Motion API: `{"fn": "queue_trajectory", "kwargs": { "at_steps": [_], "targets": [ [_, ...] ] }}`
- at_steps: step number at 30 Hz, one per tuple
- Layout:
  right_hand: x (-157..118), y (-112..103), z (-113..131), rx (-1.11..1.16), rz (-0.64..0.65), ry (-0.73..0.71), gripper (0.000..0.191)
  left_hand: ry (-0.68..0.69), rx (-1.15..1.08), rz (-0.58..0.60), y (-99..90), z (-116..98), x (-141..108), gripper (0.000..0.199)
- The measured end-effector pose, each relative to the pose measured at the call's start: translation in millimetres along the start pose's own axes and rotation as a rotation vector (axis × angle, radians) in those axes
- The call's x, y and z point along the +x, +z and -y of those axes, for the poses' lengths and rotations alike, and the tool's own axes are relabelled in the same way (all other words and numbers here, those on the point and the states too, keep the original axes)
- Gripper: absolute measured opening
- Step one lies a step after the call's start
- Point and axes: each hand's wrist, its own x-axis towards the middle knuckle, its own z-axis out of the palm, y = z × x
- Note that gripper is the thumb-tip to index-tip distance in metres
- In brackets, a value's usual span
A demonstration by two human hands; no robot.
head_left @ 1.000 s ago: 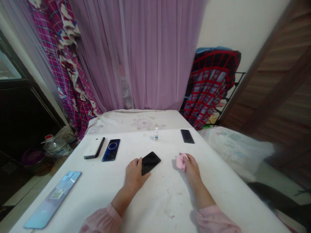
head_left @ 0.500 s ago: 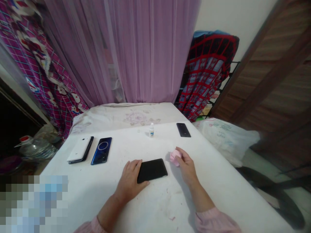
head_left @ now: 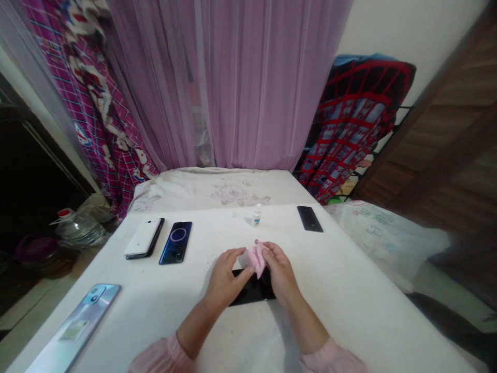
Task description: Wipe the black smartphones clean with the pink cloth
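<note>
While right fingers (head_left: pixel 274 249) pinch cloth (head_left: pixel 256 259) — phone (head_left: pixel 249 296) edge exposed.

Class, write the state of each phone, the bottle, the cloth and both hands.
Cloth: crumpled
Right hand: closed on cloth
Left hand: open, thumb at cloth
Black phone: flat, dark side up
Bottle: upright
White phone: flat, seemingly atop a dark phone
Blue phone: flat, back up
Silver phone: flat, back up
Far phone: flat

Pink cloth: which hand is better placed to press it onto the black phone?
Right, probably. The right hand pinches the pink cloth over the black phone; the left hand is alongside, its contact with the cloth unclear.
</note>
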Motion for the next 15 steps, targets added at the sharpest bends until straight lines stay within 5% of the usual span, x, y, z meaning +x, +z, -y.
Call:
{"fn": "queue_trajectory", "kwargs": {
  "at_steps": [5,11,15],
  "targets": [
    [15.7,24.9,-5.4,-0.252,0.128,-0.132,0.038,-0.288,-0.45,-0.048,7.4,8.2,20.8,0.03],
    [85.6,9.7,2.2,-0.531,-0.208,-0.42,0.059,-0.441,-0.592,-0.111,-1.9,37.1,26.2,0.044],
    [121.4,10.7,-1.8,-0.715,-0.217,-0.484,0.076,-0.485,-0.61,-0.137,-6.9,41.5,26.6,0.06]
  ]
}}
